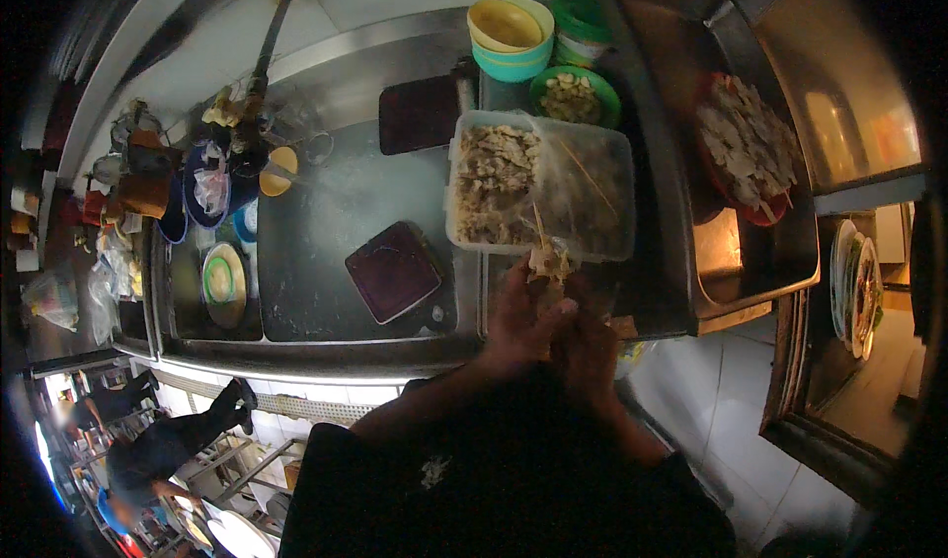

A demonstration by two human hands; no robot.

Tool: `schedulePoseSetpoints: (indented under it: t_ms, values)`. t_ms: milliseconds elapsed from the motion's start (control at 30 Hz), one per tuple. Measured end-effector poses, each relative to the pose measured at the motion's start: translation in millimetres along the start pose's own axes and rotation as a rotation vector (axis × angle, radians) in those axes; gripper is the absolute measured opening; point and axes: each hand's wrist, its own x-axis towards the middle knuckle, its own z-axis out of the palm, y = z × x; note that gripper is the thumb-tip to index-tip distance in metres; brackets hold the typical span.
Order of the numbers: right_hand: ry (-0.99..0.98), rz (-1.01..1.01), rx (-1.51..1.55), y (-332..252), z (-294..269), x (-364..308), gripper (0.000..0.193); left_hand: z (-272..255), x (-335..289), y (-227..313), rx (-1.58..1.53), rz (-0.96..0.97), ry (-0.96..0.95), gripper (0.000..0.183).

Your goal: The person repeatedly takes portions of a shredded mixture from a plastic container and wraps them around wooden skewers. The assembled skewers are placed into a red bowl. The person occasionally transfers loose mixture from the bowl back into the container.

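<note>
Close together at the near edge of a clear plastic tub are my left hand (521, 319) and my right hand (583, 351). My left fingers are closed round a thin wooden skewer (539, 224) that carries pale pieces of what looks like raw meat (549, 262). The fingers of my right hand are bunched just below those pieces; what they grip is hidden. The rectangular tub (452, 198) has greyish meat pieces (497, 158) on its left side. Clear plastic film (588, 178) lies over its right side, with another wooden skewer (590, 178) there.
A green bowl (617, 104) of pale chunks and stacked bowls (513, 59) stand behind the tub. To the right, a metal basin (706, 306) contains a red bowl (775, 210) of pale slices. Two dark trays (393, 272) lie in the sink at left. People (163, 454) stand at far left.
</note>
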Motion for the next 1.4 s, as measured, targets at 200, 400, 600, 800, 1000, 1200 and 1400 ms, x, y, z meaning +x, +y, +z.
schedulePoseSetpoints:
  t_ms: [200, 400, 600, 800, 1000, 1200, 1400]
  values:
    - [-0.071, -0.324, -0.168, 63.0, 11.2, 13.8, 0.035, 14.1, 1.3, -50.9, -0.151, -0.018, 0.224, 0.036]
    - [-0.008, -0.446, -0.107, 32.4, 10.1, 13.4, 0.025, 6.0, 7.6, -34.6, -0.141, -0.232, 0.176, 0.026]
    - [-0.050, -0.363, -0.184, 30.4, 4.1, 10.5, 0.023, 10.4, 15.3, -56.3, -0.267, -0.175, 0.265, 0.036]
    - [-0.230, 0.026, -0.092, 41.1, 5.6, 10.4, 0.020, -9.7, 28.0, -79.0, -0.266, -0.031, 0.010, 0.045]
    - [-0.244, 0.325, 0.141, 29.1, 5.5, 7.1, 0.028, -7.1, 28.3, -1.5, -0.674, -0.455, 0.096, 0.046]
    - [-0.194, 0.276, 0.163, 54.6, 13.4, 10.2, 0.027, -7.5, 23.9, 11.9, -0.011, -0.361, -0.053, 0.051]
    - [-0.256, 0.304, 0.480, 32.6, 9.9, 11.6, 0.021, -23.3, 31.9, -49.1, -0.416, -0.355, -0.126, 0.044]
